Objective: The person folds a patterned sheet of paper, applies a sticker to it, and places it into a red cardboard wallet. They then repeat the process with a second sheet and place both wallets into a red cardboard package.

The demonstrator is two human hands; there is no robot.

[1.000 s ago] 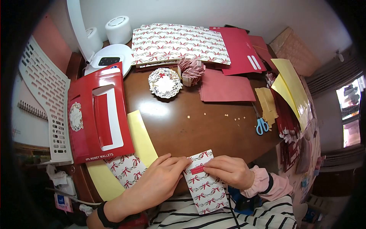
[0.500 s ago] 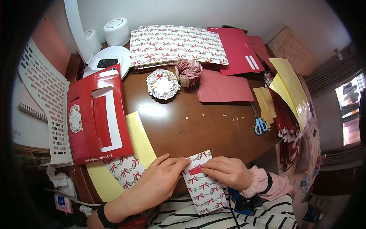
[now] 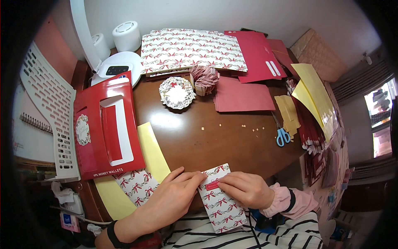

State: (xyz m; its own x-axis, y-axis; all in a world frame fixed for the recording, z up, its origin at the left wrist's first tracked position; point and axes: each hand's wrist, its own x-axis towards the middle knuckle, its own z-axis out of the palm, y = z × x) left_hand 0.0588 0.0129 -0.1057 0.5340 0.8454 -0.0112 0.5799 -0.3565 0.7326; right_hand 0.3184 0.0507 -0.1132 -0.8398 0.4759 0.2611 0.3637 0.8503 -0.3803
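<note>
At the table's front edge lies a white money wallet (image 3: 224,207) printed with red bows and green garlands. A small red label (image 3: 212,185) with pale lettering sits across its upper part. My left hand (image 3: 178,193) grips the wallet's upper left edge with thumb and fingers, the thumb partly hidden. The fingertips of my right hand (image 3: 242,189) are pinched together on the label's right end, covering that end and the wallet's right edge.
A red wallet package (image 3: 137,145) stands left, by yellow backing sheets (image 3: 153,145). Behind are round wreath cut-outs (image 3: 177,92), a bundle of folded strips (image 3: 204,81), pink envelopes (image 3: 244,97) and patterned sheets (image 3: 190,50). Blue-handled scissors (image 3: 283,137) lie right, near paper scraps (image 3: 243,126).
My right fingertips have shifted slightly on the label, and a little more of its lettering shows. My left hand and the wallet stay in place.
</note>
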